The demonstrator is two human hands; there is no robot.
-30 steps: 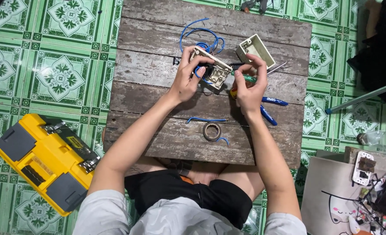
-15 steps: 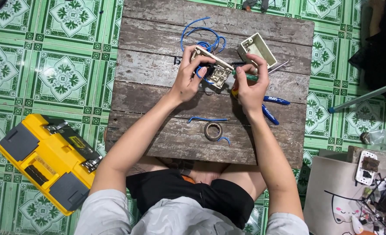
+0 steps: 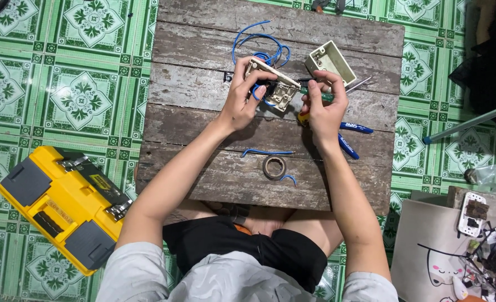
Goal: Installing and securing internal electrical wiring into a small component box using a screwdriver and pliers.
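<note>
Little has shifted: we find the switch plate [image 3: 273, 89] above the wooden table [image 3: 203, 117], gripped by our left hand [image 3: 242, 98], right hand [image 3: 323, 109] clenching the screwdriver [image 3: 315, 95], whose tip could slip and nick the blue wire [image 3: 259, 47].

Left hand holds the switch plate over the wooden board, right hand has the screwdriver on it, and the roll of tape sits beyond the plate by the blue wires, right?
Not quite. In the head view the roll of tape lies on the near side of the switch plate, toward the person. The rest stands.
</note>
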